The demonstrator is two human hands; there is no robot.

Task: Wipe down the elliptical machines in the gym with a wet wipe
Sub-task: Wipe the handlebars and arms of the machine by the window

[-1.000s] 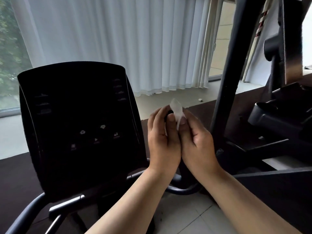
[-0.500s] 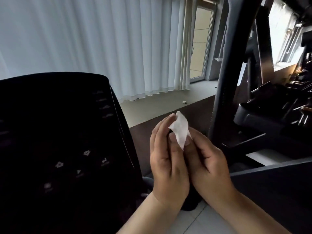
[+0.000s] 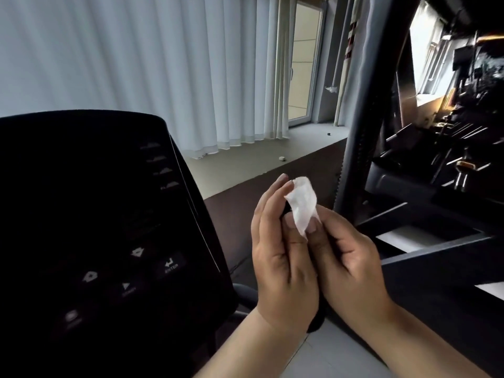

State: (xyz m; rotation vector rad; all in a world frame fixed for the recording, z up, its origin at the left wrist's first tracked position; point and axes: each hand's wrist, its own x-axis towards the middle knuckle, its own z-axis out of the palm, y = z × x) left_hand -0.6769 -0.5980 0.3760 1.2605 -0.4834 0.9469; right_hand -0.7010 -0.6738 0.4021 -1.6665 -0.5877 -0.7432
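Note:
A small white wet wipe (image 3: 302,204) stands crumpled between my two hands at mid frame. My left hand (image 3: 281,257) and my right hand (image 3: 346,255) are pressed side by side, and both thumbs pinch the wipe's lower end against the fingers. A dark object shows in the gap behind the thumbs; I cannot tell what it is. The elliptical's black console (image 3: 109,227), with pale button symbols, fills the left. Its dark upright bar (image 3: 365,118) rises just right of the hands.
More dark gym machines (image 3: 441,165) crowd the right side. White curtains (image 3: 152,72) hang over a window ledge (image 3: 245,165) behind. A curved handlebar (image 3: 242,293) passes under my left wrist. Light floor tiles (image 3: 327,356) lie below my forearms.
My view has swung right and closer, so the console now fills the left. The wipe stands further out above my thumbs and looks more unfolded. Both hands stay together.

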